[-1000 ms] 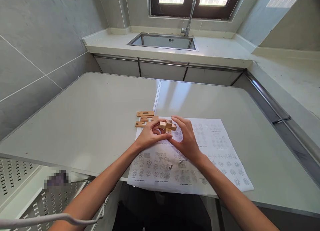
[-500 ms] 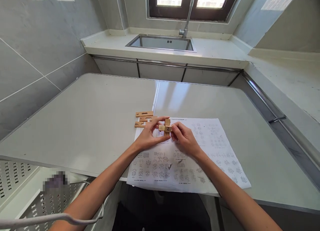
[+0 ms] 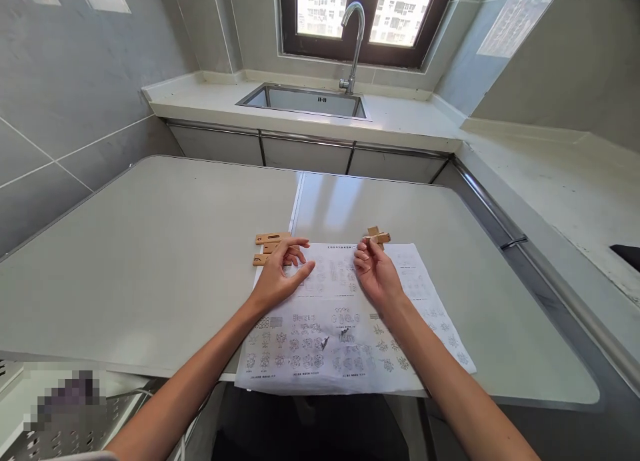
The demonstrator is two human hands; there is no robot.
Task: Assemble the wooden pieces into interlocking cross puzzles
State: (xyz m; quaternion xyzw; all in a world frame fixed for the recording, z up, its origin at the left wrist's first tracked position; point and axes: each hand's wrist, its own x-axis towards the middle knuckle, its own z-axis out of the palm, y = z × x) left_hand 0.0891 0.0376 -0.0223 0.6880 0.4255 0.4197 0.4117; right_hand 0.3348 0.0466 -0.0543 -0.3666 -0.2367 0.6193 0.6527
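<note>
My left hand (image 3: 278, 274) hovers low over the top left corner of a printed paper sheet (image 3: 350, 328), with its fingers apart and nothing in them. Its fingertips are next to three flat notched wooden puzzle pieces (image 3: 267, 238) lying on the table. My right hand (image 3: 376, 274) is over the top middle of the sheet with its fingers curled. A small assembled wooden cross (image 3: 377, 235) sticks out just past its fingertips, pinched at its near end. The thumb is hidden.
The work surface is a pale grey table (image 3: 150, 248) with a seam down the middle. Beyond it are a counter with a steel sink (image 3: 305, 101) and tap (image 3: 353, 41) under a window. Another counter (image 3: 550, 174) runs along the right.
Both hands held the wooden cross together over the sheet. My left hand has let go and opened, and my right hand has carried the cross to the right. The camera has tilted up.
</note>
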